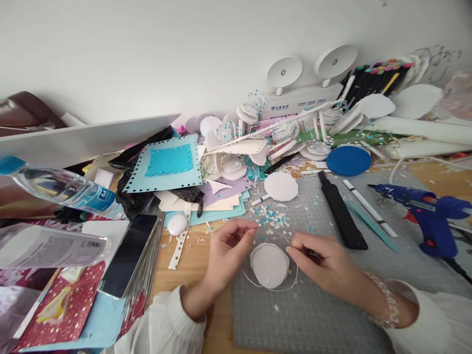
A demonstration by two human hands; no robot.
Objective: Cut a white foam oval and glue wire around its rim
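Note:
A round white paper disc (270, 266) lies on the grey cutting mat (295, 319) between my hands. Around and partly across it curves a thin white wire (283, 290). Thumb and forefinger of my left hand (230, 253) are pinched together just above the disc's left side, with a faint strand of the wire at their tips. My right hand (320, 258), at the disc's right, pinches the same wire, its other fingers curled in. Small white and blue star-shaped pieces (271, 216) are scattered on the mat beyond my fingertips.
On the right lie a blue hot glue gun (429, 211), a black sheath (342, 211), teal tweezers (372, 226) and a white pen (368, 206). A scalloped white disc (280, 186) sits farther back. A phone (129, 255) and water bottle (62, 189) crowd the left.

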